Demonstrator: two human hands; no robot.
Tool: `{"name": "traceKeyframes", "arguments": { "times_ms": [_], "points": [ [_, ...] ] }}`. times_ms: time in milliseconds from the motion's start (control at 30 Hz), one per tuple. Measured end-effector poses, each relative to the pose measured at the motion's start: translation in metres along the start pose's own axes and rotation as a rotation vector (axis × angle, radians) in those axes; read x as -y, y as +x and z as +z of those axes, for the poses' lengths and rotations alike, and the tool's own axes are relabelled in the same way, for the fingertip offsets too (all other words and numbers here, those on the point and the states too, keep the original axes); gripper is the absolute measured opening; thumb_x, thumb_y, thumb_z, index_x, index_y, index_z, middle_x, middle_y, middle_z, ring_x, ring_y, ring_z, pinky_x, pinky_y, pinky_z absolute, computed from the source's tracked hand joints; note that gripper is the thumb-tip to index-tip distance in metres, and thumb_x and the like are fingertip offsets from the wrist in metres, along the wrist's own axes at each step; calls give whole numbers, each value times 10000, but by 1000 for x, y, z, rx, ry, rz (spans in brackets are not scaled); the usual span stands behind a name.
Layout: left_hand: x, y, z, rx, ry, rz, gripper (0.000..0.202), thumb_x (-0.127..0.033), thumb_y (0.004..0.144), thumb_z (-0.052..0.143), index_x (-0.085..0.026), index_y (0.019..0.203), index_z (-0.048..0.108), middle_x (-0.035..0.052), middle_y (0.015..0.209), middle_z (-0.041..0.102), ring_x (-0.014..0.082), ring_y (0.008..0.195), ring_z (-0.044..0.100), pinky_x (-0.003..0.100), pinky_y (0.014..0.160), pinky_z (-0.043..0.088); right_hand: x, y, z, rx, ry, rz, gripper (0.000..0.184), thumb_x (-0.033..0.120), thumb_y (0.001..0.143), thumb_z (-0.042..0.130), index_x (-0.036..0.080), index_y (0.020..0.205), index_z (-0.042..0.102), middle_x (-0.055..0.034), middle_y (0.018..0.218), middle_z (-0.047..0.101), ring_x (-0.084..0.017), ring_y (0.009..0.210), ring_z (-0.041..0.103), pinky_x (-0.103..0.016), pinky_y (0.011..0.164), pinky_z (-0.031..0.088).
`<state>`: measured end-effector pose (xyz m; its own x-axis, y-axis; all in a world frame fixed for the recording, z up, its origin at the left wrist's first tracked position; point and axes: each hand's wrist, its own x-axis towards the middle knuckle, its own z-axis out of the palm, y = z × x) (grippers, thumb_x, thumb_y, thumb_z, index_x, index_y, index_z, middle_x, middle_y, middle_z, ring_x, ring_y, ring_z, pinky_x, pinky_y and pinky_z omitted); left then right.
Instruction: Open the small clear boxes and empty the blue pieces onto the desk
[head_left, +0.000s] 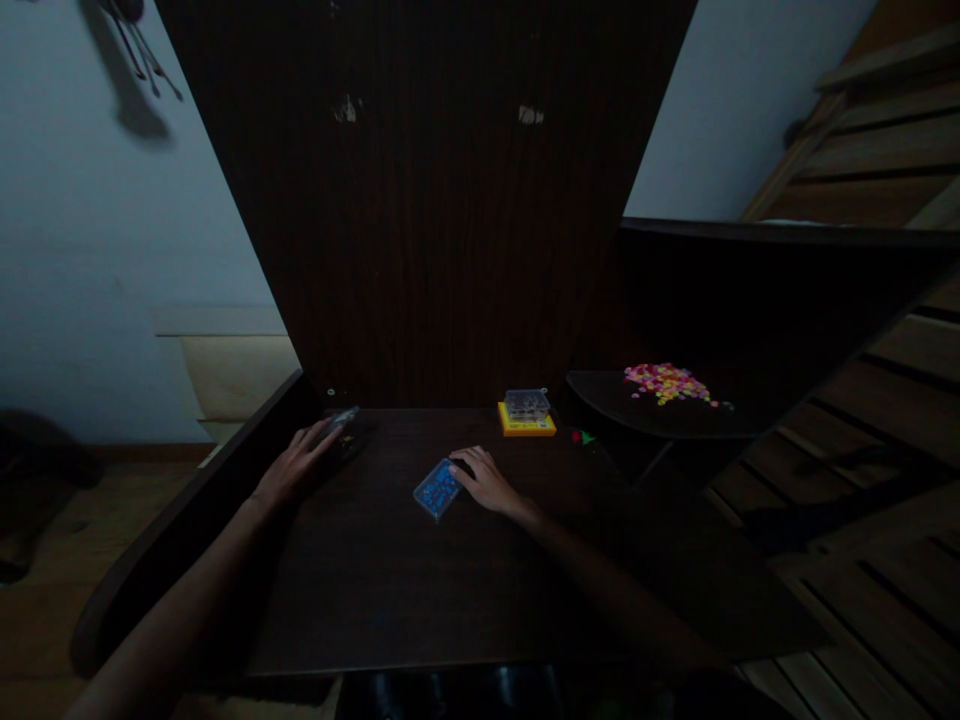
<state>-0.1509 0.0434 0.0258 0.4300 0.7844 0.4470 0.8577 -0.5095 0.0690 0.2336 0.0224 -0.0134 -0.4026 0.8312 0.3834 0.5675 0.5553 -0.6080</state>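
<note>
Worktop [360,590] of dark wood stood before the person, with a raised board [180,530] along its left edge and a tall dark panel [450,250] rising at its back edge. A clear box [437,490] with blue pieces inside lay flat near the middle of the worktop, turned so that its sides ran aslant to the front edge. The right hand [487,482] touched the box at its right-hand side, thumb over the rim; its fingers were stretched and close together, but I could not tell whether they gripped the box or only rested against it. The left hand [294,465] was near the back left corner, its fingers reaching to a clear item [341,420]; the dimness hid whether they were closed on it. Small yellow bits [346,439] lay just beside that item. Near the back edge, to the right of the box, small clear cases [527,404] sat on top of a yellow box [517,431]. Farther right lay a red piece [576,437] and a green piece [588,440], near the rounded shelf [611,397], which bore a pile of pink, red and yellow pieces [667,382].
</note>
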Motion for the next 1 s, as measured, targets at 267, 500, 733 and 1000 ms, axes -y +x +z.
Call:
{"name": "traceKeyframes", "arguments": {
  "times_ms": [267,500,733,1000],
  "points": [
    [-4,2,7,-370,-67,-297,510,-345,854,495,-173,1328,419,162,1343,445,303,1251,449,475,1052,398,1,0,0,19,-10,19,294,384,956,435,201,1111,604,-61,1138,642,-195,1099,521,-411,999,363],
    [-18,13,11,-299,-93,-572,526,-397,822,521,-116,1263,473,180,1359,438,316,1244,479,441,1039,429,1,0,0,15,-26,1,270,372,955,443,202,1076,616,-61,1126,646,-192,1085,527,-401,981,376],
    [-24,23,8,-65,31,-736,465,-451,878,432,-103,1124,617,184,1402,394,328,1142,569,435,960,494,3,0,-1,30,-32,13,263,372,952,450,207,1062,622,-58,1131,645,-193,1079,529,-402,971,380],
    [-32,20,4,86,271,-720,476,-450,899,397,-89,1005,690,212,1363,412,341,1102,569,437,854,540,6,-1,-6,57,-30,17,329,382,914,508,199,1179,577,-79,1206,613,-204,1132,512,-419,1011,357]
  ]
}}
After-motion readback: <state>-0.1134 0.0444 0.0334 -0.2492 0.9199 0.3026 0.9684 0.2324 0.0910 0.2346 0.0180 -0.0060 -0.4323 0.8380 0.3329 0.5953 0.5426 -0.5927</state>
